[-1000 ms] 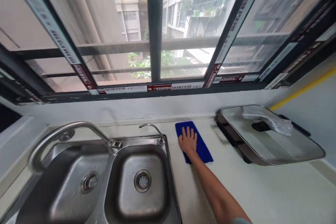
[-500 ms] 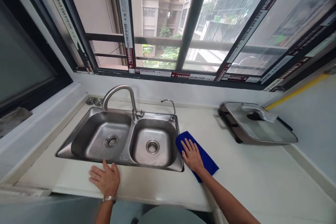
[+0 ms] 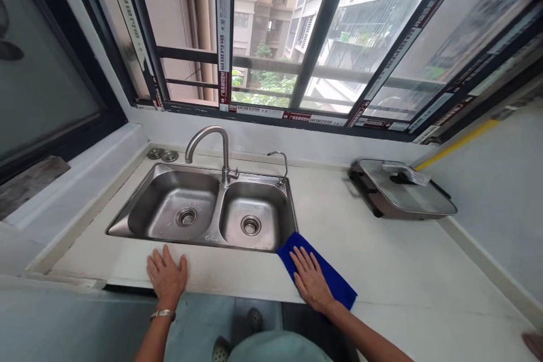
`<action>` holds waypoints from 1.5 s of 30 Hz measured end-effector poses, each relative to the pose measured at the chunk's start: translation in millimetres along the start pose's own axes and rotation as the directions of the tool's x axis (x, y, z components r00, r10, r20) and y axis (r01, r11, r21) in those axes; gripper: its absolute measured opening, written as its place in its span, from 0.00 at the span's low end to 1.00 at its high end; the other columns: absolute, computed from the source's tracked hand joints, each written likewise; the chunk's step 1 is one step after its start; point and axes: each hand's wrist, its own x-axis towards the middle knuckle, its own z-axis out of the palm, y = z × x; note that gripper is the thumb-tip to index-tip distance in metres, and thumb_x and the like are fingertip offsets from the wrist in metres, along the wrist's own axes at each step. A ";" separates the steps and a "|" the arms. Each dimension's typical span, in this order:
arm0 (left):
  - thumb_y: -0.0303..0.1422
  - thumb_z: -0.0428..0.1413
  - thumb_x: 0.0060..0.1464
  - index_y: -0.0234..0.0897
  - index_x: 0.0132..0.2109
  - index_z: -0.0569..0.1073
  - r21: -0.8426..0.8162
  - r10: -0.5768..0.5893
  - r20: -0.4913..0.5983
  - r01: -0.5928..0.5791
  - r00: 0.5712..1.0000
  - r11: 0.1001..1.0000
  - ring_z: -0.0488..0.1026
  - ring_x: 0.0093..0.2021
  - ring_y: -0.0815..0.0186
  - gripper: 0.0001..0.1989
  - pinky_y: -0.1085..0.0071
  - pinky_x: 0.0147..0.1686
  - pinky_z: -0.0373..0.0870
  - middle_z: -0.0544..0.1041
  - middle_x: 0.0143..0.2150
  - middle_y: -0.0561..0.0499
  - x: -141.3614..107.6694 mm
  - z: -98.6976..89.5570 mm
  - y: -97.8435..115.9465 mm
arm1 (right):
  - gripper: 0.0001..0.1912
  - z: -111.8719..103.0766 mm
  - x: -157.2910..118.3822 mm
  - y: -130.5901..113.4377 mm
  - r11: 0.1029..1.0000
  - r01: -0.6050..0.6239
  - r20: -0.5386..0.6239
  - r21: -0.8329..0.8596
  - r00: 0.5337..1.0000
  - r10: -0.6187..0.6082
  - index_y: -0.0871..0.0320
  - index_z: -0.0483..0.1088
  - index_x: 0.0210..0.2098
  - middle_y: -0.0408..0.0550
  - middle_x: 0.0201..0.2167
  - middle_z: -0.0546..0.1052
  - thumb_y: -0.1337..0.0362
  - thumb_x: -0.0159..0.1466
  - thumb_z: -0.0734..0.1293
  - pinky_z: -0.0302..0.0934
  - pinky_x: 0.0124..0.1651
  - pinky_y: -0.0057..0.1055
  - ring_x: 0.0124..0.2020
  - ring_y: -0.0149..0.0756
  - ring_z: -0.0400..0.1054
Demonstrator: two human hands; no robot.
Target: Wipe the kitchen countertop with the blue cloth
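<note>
My right hand lies flat with fingers stretched on a folded blue cloth, pressing it to the pale countertop. The cloth lies by the front right corner of the sink, and its upper left end touches the rim. My left hand rests spread on the counter's front strip, before the larger basin, holding nothing. The steel double sink has a larger left basin and a smaller right one. Water drops show in it. A tall curved faucet stands behind, over the left basin.
A small thin spout rises at the sink's back right. Two round metal strainers or lids lie at the back left. An electric pan with a glass lid stands far right. A window frame runs along the back.
The cloth under my right hand has moved toward the counter's front edge, relative to the sink. My left hand has shifted slightly back from the sink rim. The view has tilted somewhat.
</note>
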 end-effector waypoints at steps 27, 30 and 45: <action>0.41 0.37 0.67 0.25 0.63 0.66 0.027 -0.222 -0.049 0.223 0.974 0.974 0.55 0.70 0.47 0.30 0.46 0.67 0.52 0.64 0.67 0.29 5.6 -5.1 10.8 | 0.32 -32.9 155.3 -181.6 0.548 0.437 0.048 0.714 0.749 -0.660 0.53 0.47 0.71 0.48 0.73 0.42 0.55 0.70 0.57 0.30 0.73 0.57 0.73 0.48 0.30; 0.41 0.36 0.66 0.26 0.62 0.68 0.038 -0.220 -0.055 0.222 0.974 0.974 0.55 0.70 0.46 0.30 0.45 0.67 0.53 0.64 0.67 0.30 6.9 -3.7 11.9 | 0.36 -27.0 121.0 -122.4 0.616 0.419 0.079 0.666 0.782 -0.618 0.49 0.45 0.71 0.47 0.73 0.42 0.59 0.67 0.60 0.33 0.72 0.60 0.73 0.49 0.32; 0.45 0.36 0.62 0.28 0.62 0.69 0.016 -0.251 -0.020 0.251 0.968 0.968 0.57 0.69 0.44 0.34 0.43 0.65 0.55 0.65 0.67 0.32 12.5 0.2 8.2 | 0.34 22.0 -17.4 157.3 0.976 -0.141 -0.029 0.164 0.989 0.148 0.48 0.44 0.71 0.46 0.72 0.48 0.56 0.68 0.56 0.48 0.70 0.56 0.71 0.49 0.44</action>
